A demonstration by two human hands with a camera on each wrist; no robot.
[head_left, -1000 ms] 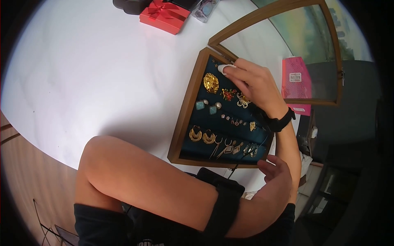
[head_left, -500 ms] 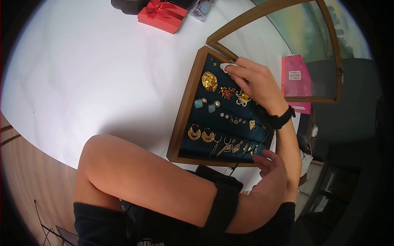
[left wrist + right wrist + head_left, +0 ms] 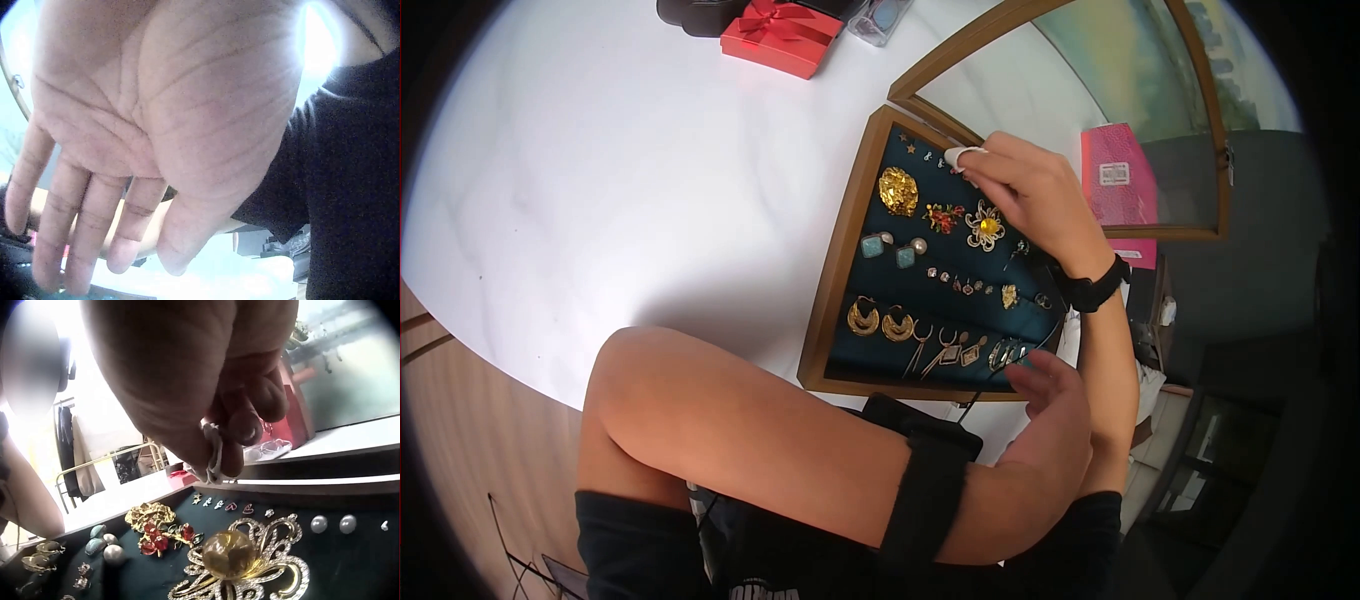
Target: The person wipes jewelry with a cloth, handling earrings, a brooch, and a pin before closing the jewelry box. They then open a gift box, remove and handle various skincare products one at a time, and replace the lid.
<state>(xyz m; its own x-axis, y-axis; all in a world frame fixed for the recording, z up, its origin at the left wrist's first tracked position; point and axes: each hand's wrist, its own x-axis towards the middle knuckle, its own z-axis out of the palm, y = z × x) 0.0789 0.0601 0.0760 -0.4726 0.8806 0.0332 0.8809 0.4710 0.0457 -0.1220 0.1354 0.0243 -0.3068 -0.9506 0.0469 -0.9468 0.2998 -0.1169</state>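
My right hand (image 3: 1040, 195) pinches a small white cloth (image 3: 214, 453) between thumb and fingers, over the top row of a wooden jewellery case (image 3: 824, 330). Small studs (image 3: 219, 504) sit just below the cloth. Lower in the case lie a gold brooch (image 3: 898, 191), a red berry brooch (image 3: 943, 217) and a flower brooch (image 3: 985, 227) with a yellow stone. Loosely extended, the fingers of my left hand (image 3: 1050, 420) hover by the case's lower right corner, near some dangling earrings (image 3: 1005, 354). That palm holds nothing in the left wrist view.
The glazed lid (image 3: 1218, 190) stands raised behind the case. Beyond it is a pink box (image 3: 1115, 180). A red gift box (image 3: 780, 40) with a bow and a clear pouch (image 3: 878, 20) lie at the far side of the white table (image 3: 650, 180).
The case and table things have shifted left in the head view. My right hand with the cloth has moved rightward along the top row, uncovering small studs. The left hand has moved slightly up and left.
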